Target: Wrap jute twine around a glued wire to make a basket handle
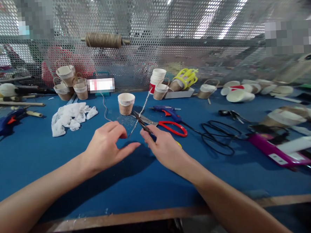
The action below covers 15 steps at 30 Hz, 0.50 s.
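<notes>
My right hand [163,140] is closed round a pair of pliers [142,121] with dark jaws and a blue handle, pointing away from me. A thin, pale twisted cord [145,103] slants past the jaws; whether they grip it cannot be made out. Its lower end comes close to my left hand [107,144], whose fingers are bent and whose thumb stands apart, with nothing seen between them. Just beyond both hands stands a small brown cup with a white lining [126,106]. Red-handled scissors [172,126] lie beyond my right hand, partly behind the pliers.
A blue glue gun [167,112] trails a black cable [220,137] rightward. White cloth [71,116] lies at left, near another glue gun [10,122]. Handled cups [66,75] are stacked behind. A twine spool [103,40] hangs on the mesh. A purple power strip [278,151] is at right.
</notes>
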{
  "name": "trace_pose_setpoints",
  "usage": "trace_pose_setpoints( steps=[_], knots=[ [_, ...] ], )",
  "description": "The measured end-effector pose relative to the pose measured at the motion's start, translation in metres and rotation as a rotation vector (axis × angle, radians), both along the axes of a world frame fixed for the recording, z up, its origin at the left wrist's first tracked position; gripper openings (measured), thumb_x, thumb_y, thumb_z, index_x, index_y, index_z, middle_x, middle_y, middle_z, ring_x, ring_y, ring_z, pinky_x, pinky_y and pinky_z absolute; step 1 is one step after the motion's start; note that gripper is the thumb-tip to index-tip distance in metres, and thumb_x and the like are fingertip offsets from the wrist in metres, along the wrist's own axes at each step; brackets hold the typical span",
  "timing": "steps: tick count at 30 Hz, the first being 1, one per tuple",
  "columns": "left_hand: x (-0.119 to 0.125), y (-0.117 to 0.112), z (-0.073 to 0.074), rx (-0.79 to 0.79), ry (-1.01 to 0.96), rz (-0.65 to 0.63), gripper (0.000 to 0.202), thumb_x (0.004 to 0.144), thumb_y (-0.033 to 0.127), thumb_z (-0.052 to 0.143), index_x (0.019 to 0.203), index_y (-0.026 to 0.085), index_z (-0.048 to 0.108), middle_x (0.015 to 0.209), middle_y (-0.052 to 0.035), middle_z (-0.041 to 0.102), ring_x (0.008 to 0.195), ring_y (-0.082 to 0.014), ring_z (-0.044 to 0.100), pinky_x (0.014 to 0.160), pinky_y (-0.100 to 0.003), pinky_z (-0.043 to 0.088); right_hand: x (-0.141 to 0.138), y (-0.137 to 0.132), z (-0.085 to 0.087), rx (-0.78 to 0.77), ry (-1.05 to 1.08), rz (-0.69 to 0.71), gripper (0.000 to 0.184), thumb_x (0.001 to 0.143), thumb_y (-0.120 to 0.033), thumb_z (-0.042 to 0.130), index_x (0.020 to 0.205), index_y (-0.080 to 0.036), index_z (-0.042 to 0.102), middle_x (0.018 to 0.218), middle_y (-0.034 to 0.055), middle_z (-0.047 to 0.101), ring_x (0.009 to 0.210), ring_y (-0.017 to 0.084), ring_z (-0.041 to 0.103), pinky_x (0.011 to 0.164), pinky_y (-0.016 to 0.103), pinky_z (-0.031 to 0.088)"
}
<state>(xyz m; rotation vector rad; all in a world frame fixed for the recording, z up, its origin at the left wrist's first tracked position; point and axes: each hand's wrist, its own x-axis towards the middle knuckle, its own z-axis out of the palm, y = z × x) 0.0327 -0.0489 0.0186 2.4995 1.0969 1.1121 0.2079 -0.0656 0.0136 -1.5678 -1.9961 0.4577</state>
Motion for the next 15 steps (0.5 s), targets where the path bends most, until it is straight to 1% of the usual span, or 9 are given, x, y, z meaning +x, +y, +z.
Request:
trace_pose_setpoints(
  steps=[1,2,4,6,9,13,15],
  knots=[
    [0.0019,-0.0034,0.0000,0.081,0.090,0.026,0.025,0.073,0.037,0.056,0.063,0.015,0.050,0.063,-0.0041,0.055,0.061,-0.0145,0.049,0.057,-0.028,0.040,-0.0007,-0.0001,-0.0005,0.011,-0.013,-0.008,0.026,0.087,-0.039,0.036,0.078,-0.018,0.049,0.069,0.0031,0.059,0.058,0.014,0.054,0.054,0.025,0.038],
    [0.0036,-0.0061,-0.0002,0.121,0.154,0.052,0.023,0.075,0.035,0.054,0.064,0.014,0.051,0.063,-0.0047,0.055,0.059,-0.0147,0.049,0.055,-0.027,0.040,-0.0016,-0.0003,-0.0007,0.020,-0.022,-0.012,0.025,0.086,-0.038,0.036,0.079,-0.018,0.049,0.072,0.0039,0.060,0.060,0.015,0.055,0.056,0.026,0.039],
    [0.0056,-0.0087,-0.0003,0.127,0.223,0.106,0.019,0.078,0.029,0.050,0.067,0.014,0.051,0.063,-0.0049,0.056,0.057,-0.0145,0.049,0.053,-0.027,0.040,-0.0034,-0.0010,-0.0004,0.030,-0.028,-0.016,0.022,0.086,-0.035,0.038,0.080,-0.018,0.050,0.076,0.0053,0.061,0.065,0.017,0.057,0.059,0.026,0.040],
    [0.0059,-0.0085,0.0004,0.091,0.258,0.152,0.016,0.078,0.026,0.048,0.069,0.014,0.052,0.062,-0.0040,0.056,0.055,-0.0139,0.049,0.052,-0.026,0.039,-0.0051,-0.0017,0.0005,0.044,-0.028,-0.020,0.021,0.086,-0.034,0.039,0.081,-0.017,0.051,0.077,0.0058,0.062,0.067,0.017,0.058,0.060,0.026,0.040],
    [0.0053,-0.0066,0.0023,0.049,0.333,0.185,0.018,0.079,0.026,0.047,0.067,0.014,0.053,0.061,-0.0038,0.056,0.052,-0.0141,0.050,0.050,-0.026,0.038,-0.0064,-0.0020,0.0014,0.065,-0.047,-0.031,0.020,0.085,-0.032,0.040,0.081,-0.017,0.051,0.077,0.0064,0.063,0.066,0.018,0.058,0.060,0.027,0.041],
    [0.0052,-0.0050,0.0047,0.002,0.400,0.184,0.023,0.080,0.024,0.046,0.060,0.014,0.054,0.059,-0.0048,0.056,0.053,-0.0146,0.051,0.050,-0.026,0.036,-0.0060,-0.0010,0.0002,0.070,-0.069,-0.038,0.019,0.085,-0.032,0.040,0.080,-0.017,0.052,0.076,0.0065,0.063,0.067,0.019,0.059,0.060,0.028,0.041],
    [0.0039,-0.0027,0.0059,-0.085,0.359,0.160,0.024,0.080,0.022,0.046,0.058,0.014,0.053,0.058,-0.0047,0.056,0.053,-0.0146,0.050,0.051,-0.026,0.035,-0.0051,-0.0002,-0.0005,0.068,-0.068,-0.032,0.018,0.085,-0.032,0.040,0.080,-0.018,0.051,0.077,0.0065,0.062,0.068,0.019,0.059,0.060,0.028,0.041]
  ],
)
